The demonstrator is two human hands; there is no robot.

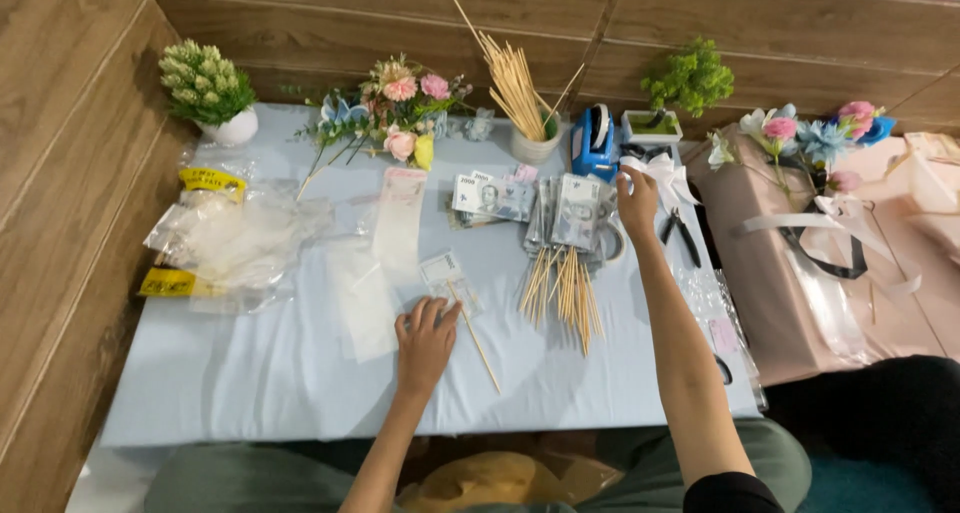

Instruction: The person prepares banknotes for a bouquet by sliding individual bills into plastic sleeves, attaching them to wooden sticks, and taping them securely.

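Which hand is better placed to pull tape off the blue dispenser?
Right. The right hand is reaching up beside the blue tape dispenser, while the left hand rests lower on the table, pressing a wrapped skewer.

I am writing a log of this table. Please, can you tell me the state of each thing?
left hand: flat, pressing a wrapped banknote
wrapped banknote on a skewer: lying flat
right hand: reaching to the tape dispenser
tape dispenser: upright
skewers in cup: standing
skewered banknotes: piled flat
pliers: lying
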